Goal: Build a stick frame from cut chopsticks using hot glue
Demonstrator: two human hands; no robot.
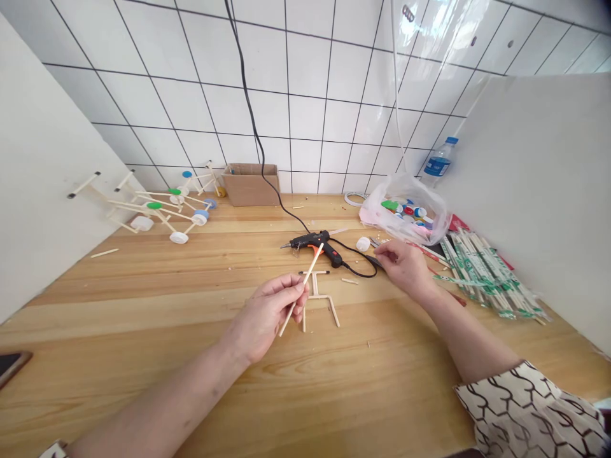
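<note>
My left hand (pixel 274 312) is closed around a thin wooden chopstick (pixel 312 262), held slantwise above the table. Beneath and just beyond it lies a small frame of glued stick pieces (pixel 321 296) with a black-tipped crossbar. My right hand (pixel 403 264) is at the right, fingers pinched together by a dark-handled tool (pixel 373 260), whose kind is mostly hidden; what the fingers grip is unclear. Between the hands a black glue gun (pixel 310 240) with an orange trigger rests on its side. A white bottle cap (pixel 363 244) lies near my right fingertips.
Stick models with bottle-cap wheels (pixel 179 237) stand at the left. Behind are a cardboard box (pixel 252 186) and a plastic bag of caps (pixel 377 207). Wrapped chopsticks (pixel 496 273) and a water bottle (pixel 438 164) are at right. A black cord (pixel 248 95) hangs down the tiled wall.
</note>
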